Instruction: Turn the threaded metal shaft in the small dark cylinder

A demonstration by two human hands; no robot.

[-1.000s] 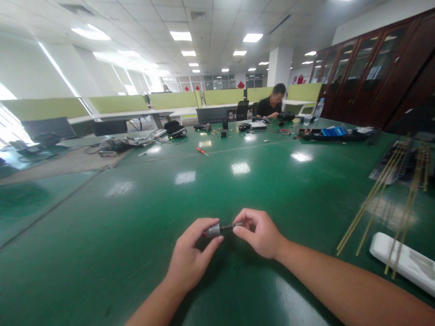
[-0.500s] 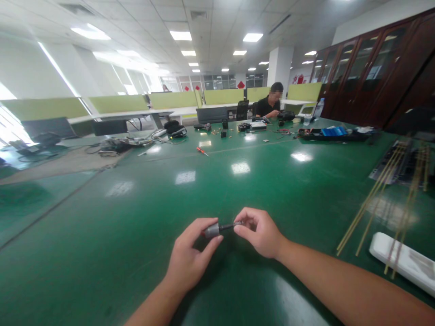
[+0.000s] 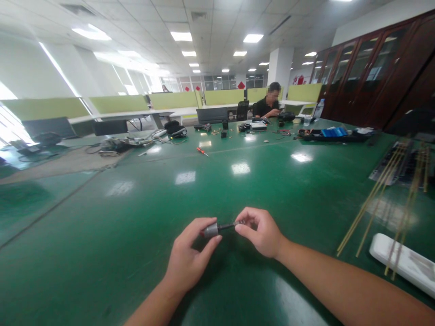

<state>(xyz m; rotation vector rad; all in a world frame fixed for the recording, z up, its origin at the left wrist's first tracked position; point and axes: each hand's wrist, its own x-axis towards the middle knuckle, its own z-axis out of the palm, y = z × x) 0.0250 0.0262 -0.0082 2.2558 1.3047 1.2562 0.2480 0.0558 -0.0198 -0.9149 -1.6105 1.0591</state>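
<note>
Grey cylinder: while it hung at lower centre, its metallic look suggested something stiff, fairly heavy and smooth, best gripped round the barrel.
Dark shaft: jutted rightward, its tip too blurred to identify.
Left hand: pinched the cylinder.
Right hand: pinched the shaft's far end.
Green table: spread below.

Bare forearms, bare wrists, bare fingers

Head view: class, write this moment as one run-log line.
left hand: grips grey cylinder | right hand: pinches outer end of dark shaft | red-handled screwdriver: on green table, beyond hands
</note>
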